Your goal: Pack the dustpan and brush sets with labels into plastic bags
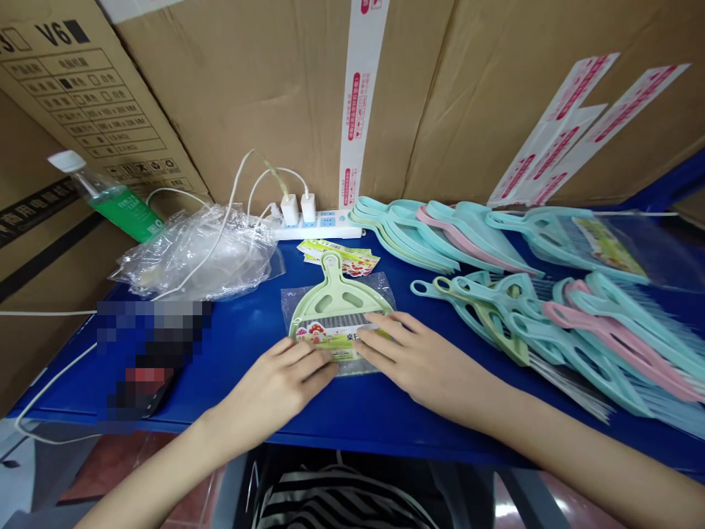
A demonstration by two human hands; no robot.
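Note:
A light green dustpan (331, 294) lies on a clear plastic bag (385, 286) at the middle of the blue table, its handle pointing away from me. Across its front are grey bristles and a printed label card (330, 335). My left hand (291, 375) rests at the near left edge of the pan, fingers bent together over the bag. On the right side, my right hand (407, 353) lies with fingers spread over the label and the pan's edge. Behind the handle are several loose label cards (352, 258).
Stacked dustpans (468, 228) and several brushes (595, 330) cover the right side. Plastic bags (203, 250), a green-labelled bottle (118, 206) and a blurred dark object (159, 360) are left. A power strip (330, 224) with cables stands before the cardboard boxes (264, 88).

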